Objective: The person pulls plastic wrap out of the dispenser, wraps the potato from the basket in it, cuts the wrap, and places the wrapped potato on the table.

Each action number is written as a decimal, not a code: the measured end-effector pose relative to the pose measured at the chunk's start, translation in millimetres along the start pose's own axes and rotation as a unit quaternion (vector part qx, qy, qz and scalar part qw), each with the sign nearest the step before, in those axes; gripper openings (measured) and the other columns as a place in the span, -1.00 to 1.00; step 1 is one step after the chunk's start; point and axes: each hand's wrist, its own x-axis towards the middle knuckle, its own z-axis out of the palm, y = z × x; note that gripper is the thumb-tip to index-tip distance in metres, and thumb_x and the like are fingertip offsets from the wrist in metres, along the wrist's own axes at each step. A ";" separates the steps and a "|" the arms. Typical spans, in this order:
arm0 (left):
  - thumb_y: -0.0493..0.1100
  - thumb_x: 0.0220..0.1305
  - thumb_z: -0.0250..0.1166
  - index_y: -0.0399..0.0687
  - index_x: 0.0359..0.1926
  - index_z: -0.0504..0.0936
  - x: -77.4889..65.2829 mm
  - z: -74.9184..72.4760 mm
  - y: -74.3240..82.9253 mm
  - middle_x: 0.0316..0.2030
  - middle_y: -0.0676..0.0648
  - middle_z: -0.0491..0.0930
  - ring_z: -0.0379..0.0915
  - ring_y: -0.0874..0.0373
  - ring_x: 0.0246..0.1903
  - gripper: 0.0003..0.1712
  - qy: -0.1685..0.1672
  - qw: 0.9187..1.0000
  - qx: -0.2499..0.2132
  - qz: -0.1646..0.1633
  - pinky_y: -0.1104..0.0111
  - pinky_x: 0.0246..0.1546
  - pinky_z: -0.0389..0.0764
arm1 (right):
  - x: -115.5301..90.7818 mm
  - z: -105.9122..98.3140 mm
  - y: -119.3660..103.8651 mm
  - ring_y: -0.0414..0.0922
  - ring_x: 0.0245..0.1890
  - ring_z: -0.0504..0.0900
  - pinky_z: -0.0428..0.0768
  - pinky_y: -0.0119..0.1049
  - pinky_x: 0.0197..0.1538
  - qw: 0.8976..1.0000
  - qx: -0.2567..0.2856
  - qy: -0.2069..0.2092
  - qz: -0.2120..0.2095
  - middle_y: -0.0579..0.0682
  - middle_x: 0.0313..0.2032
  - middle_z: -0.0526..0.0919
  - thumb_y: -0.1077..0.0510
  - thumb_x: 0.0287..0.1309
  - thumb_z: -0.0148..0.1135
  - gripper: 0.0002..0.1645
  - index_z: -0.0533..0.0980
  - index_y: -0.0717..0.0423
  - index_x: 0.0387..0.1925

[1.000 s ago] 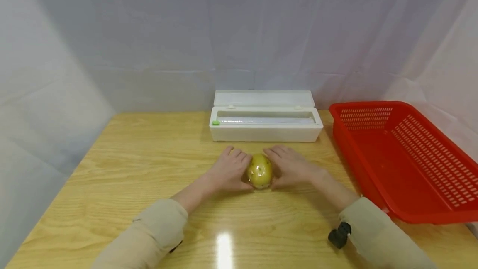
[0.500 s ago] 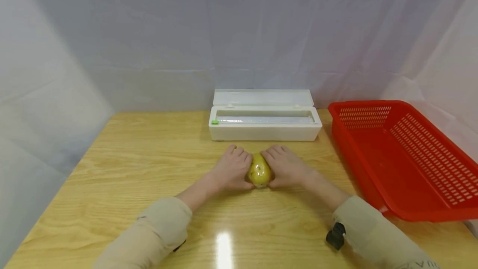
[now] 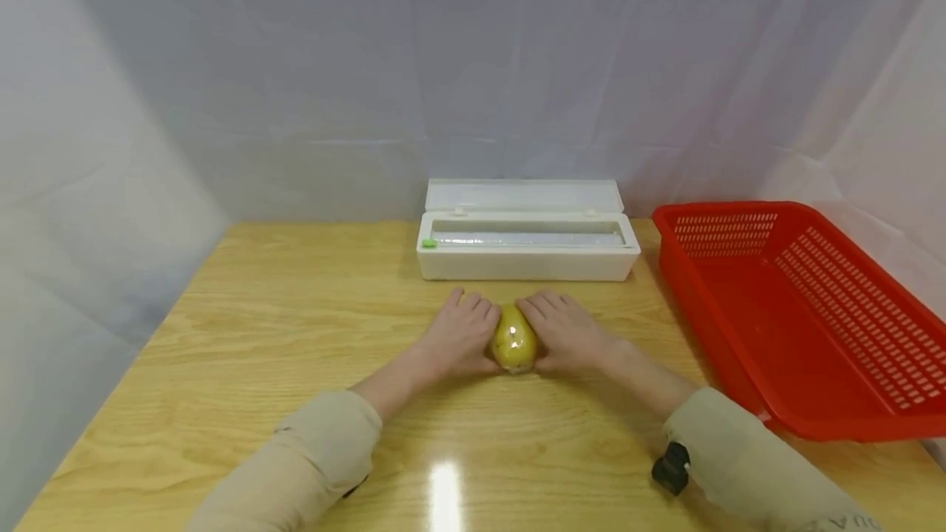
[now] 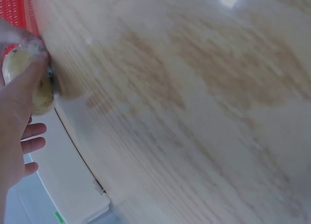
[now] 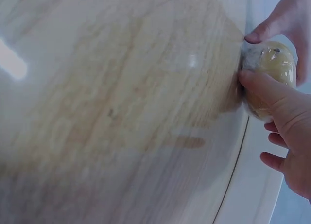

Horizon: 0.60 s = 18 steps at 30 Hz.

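Note:
A smooth yellow potato with small dark spots is wrapped in shiny cling film and sits on the wooden table, between both hands. The left hand grips its left side, thumb near the bottom and fingers over the top. From the other side the right hand holds it the same way. In the left wrist view the film on the potato looks bunched beside the thumb. Crumpled film also shows low on the potato in the right wrist view, near both thumbs.
Behind the hands stands a white cling film box, its lid raised and a film roll inside. A green slider sits at its left end. On the right is a red plastic basket. White sheeting hangs behind the table.
Both hands have closed in more tightly on the potato, which has turned slightly between them. The box and basket stay where they were.

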 end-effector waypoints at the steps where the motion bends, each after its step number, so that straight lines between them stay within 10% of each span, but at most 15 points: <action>1: 0.52 -0.06 0.12 -0.16 -0.04 0.46 -0.5 0.6 -0.6 -0.15 -0.09 0.53 0.38 0.02 -0.09 -0.11 0.002 1.000 -0.005 0.001 0.08 0.07 0.28 | -1.0 -0.2 0.6 0.07 0.12 0.32 0.35 -0.03 0.12 1.000 0.011 -0.002 0.000 0.18 0.10 0.38 -0.17 -0.24 0.42 0.07 0.23 0.36 0.20; 10: 0.49 -0.06 0.13 -0.13 -0.11 0.51 -2.5 5.3 -7.0 -0.22 -0.06 0.55 0.39 0.04 -0.16 -0.18 0.017 1.000 -0.009 0.010 0.13 -0.03 0.32 | -10.2 -0.9 9.7 0.07 0.24 0.20 0.18 0.03 0.26 0.990 0.117 -0.047 0.062 0.19 0.22 0.28 -0.33 -0.27 0.40 0.23 0.13 0.28 0.30; 18: 0.47 0.05 0.08 -0.23 0.05 0.46 -4.1 -5.4 -22.7 -0.07 -0.16 0.54 0.39 -0.05 -0.01 -0.11 -0.010 0.999 -0.035 -0.024 0.07 0.11 0.28 | -16.4 -11.0 19.3 0.16 0.22 0.26 0.22 0.08 0.23 0.994 0.091 -0.022 0.065 0.26 0.21 0.31 -0.39 -0.05 0.20 0.09 0.21 0.34 0.26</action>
